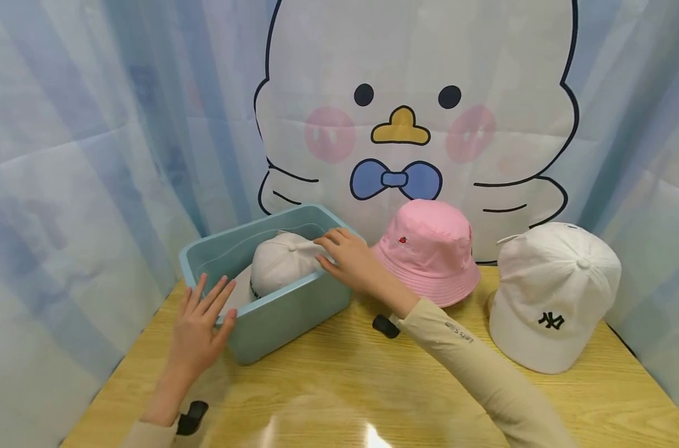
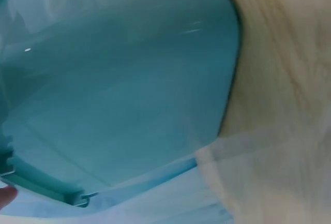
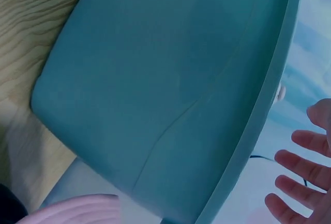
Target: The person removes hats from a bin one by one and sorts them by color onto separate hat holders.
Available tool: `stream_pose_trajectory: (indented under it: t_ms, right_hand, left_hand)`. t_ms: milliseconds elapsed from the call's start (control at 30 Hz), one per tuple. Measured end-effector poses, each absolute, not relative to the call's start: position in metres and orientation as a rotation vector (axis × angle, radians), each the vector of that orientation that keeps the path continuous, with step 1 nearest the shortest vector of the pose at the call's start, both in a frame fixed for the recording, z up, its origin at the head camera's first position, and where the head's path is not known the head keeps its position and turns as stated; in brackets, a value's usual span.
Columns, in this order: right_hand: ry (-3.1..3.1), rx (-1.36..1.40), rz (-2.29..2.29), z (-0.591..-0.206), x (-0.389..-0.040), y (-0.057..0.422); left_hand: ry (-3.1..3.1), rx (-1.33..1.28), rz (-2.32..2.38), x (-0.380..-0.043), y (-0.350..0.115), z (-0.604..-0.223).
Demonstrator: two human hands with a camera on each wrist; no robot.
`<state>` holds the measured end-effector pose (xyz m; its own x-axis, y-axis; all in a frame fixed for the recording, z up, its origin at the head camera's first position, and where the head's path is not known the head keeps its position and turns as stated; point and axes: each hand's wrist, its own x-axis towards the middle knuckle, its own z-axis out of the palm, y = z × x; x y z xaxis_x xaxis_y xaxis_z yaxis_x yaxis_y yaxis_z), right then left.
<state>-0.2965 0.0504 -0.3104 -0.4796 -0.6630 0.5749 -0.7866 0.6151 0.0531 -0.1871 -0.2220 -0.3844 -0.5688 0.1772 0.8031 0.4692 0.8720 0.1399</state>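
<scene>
A blue-green plastic bin (image 1: pixel 295 317) stands on the table with a white cap (image 1: pixel 283 261) inside it, its crown toward the rim. My left hand (image 1: pixel 199 333) is at the bin's left front corner, fingers spread and fairly straight, fingertips at the rim. Over the bin's right end is my right hand (image 1: pixel 351 258), its fingers loosely bent close to the cap. The right wrist view shows that hand's fingers (image 3: pixel 305 167) apart with nothing between them, beside the bin's rim (image 3: pixel 253 125). Bin wall (image 2: pixel 124 79) fills most of the left wrist view.
A pink bucket hat (image 1: pixel 429 249) sits behind my right forearm. Farther right is a white cap with a black logo (image 1: pixel 558 292), brim down on the wooden table (image 1: pixel 317 398). A curtain with a cartoon figure (image 1: pixel 418 56) hangs behind.
</scene>
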Motion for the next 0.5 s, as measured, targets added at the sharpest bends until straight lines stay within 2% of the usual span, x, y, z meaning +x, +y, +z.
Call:
stream_pose_trajectory:
  t_ms: [233,500]
  right_hand:
    - [-2.356,1.123,0.269,-0.304,-0.306,0.024]
    - [-2.464,1.026,0.257,-0.305,-0.31,0.005]
  left_hand:
    - [-2.402,-0.478,-0.496,-0.19,-0.225,-0.359]
    - [-2.579,-0.44,-0.501,-0.204,-0.205,-0.335]
